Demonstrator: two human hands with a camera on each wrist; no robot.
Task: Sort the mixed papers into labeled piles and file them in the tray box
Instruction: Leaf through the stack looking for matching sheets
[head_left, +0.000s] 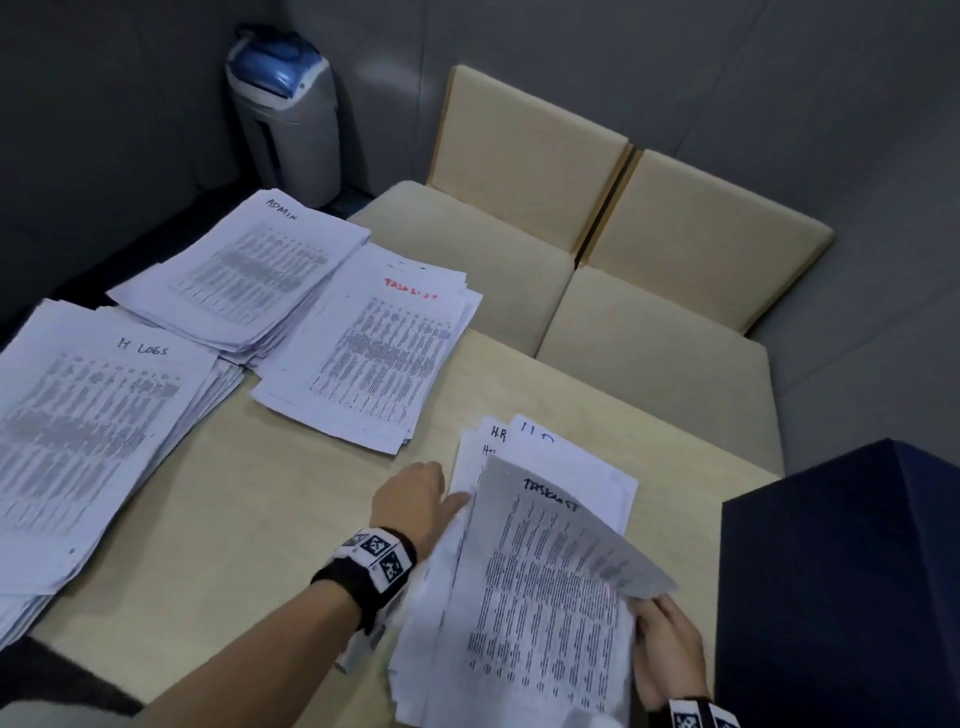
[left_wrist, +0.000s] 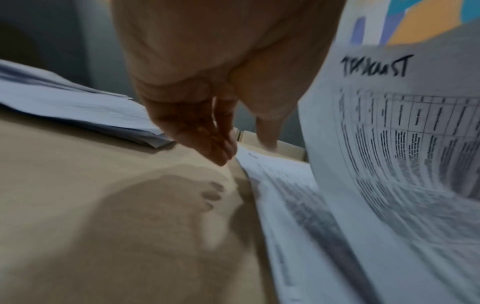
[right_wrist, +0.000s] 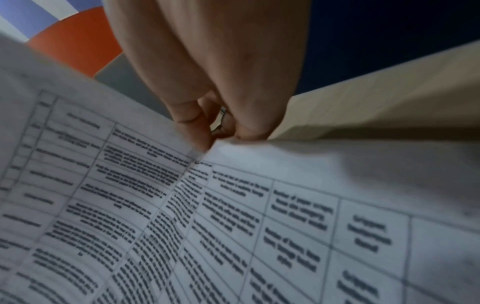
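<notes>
Near the table's front lies the mixed stack (head_left: 597, 483), with sheets marked HR showing at its far end. Its top sheet (head_left: 556, 561), handwritten TASKLIST, is lifted and curled. My right hand (head_left: 644, 613) pinches this sheet's right edge between thumb and fingers (right_wrist: 197, 131). My left hand (head_left: 449, 496) sits at the stack's left edge, fingers (left_wrist: 215, 144) loosely bent above the table and holding nothing. Three sorted piles lie further back: H LOGS (head_left: 93, 431), ADMIN (head_left: 244, 270) and TASKLIST (head_left: 374, 353) in red writing.
A dark blue box (head_left: 841, 597) stands at the table's right front corner, close to my right hand. Beige chairs (head_left: 519, 171) line the far side. A grey bin with a blue lid (head_left: 283, 114) stands in the corner. Bare tabletop (head_left: 260, 519) lies between the piles and the stack.
</notes>
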